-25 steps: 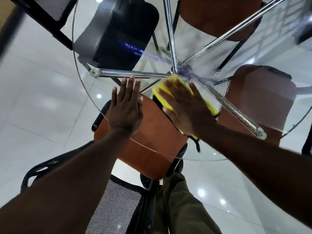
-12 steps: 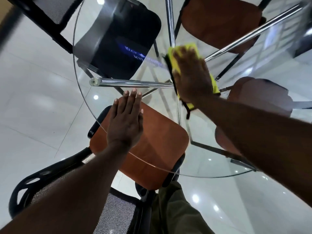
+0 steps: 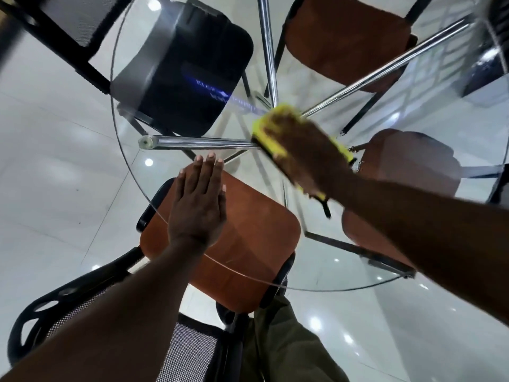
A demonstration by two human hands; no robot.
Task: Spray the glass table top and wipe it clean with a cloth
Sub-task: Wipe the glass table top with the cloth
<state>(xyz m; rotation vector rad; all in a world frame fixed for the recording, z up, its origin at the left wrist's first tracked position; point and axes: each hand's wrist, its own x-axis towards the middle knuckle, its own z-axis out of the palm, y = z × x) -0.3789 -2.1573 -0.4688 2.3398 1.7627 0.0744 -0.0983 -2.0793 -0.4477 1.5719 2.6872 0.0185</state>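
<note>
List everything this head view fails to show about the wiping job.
All in the head view:
- Right hand: motion blur hides whether its fingers lie flat on the yellow cloth or curl round it.
- Blue lettering seen on the glass table top: too smeared to read.
- Its far and right rim: cut off by the frame edges.
- Spray bottle: nowhere in view.
</note>
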